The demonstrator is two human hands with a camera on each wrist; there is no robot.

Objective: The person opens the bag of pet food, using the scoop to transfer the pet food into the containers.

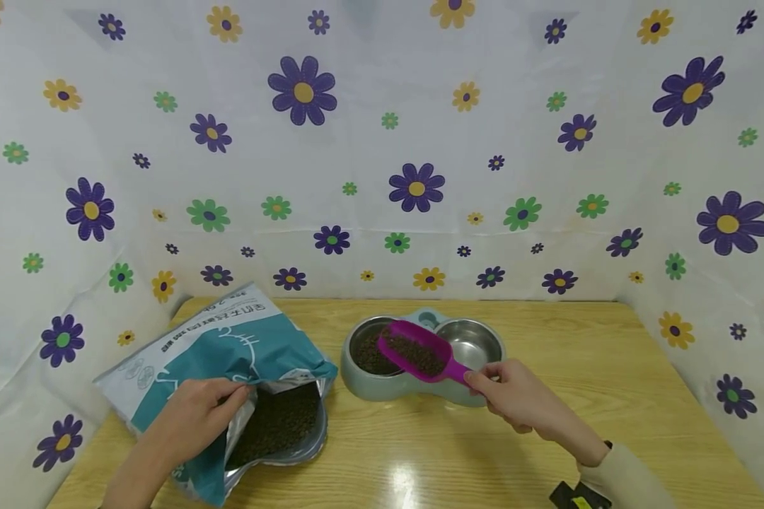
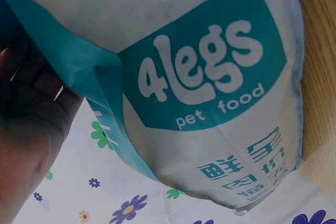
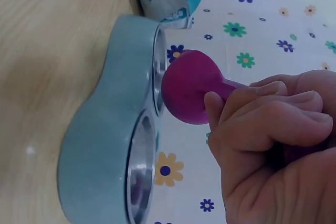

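Observation:
My right hand [image 1: 516,396] grips the handle of a magenta scoop [image 1: 448,367], which carries brown kibble [image 1: 417,353]. The scoop is over the left steel bowl of a pale blue double feeder [image 1: 375,385]; kibble [image 1: 369,353] lies in that bowl. In the right wrist view the curled fingers [image 3: 273,124] wrap the handle, and the scoop's underside [image 3: 191,87] is seen. My left hand [image 1: 194,417] pinches the edge of a teal and white pet food bag [image 1: 280,346] at its mouth. Dark kibble [image 1: 280,424] shows inside the opened bag.
The right steel bowl [image 1: 474,346] of the feeder shows a bare metal bottom. A light wooden table [image 1: 579,367] lies under everything. A white cloth with printed flowers [image 1: 369,148] stands behind and along both sides.

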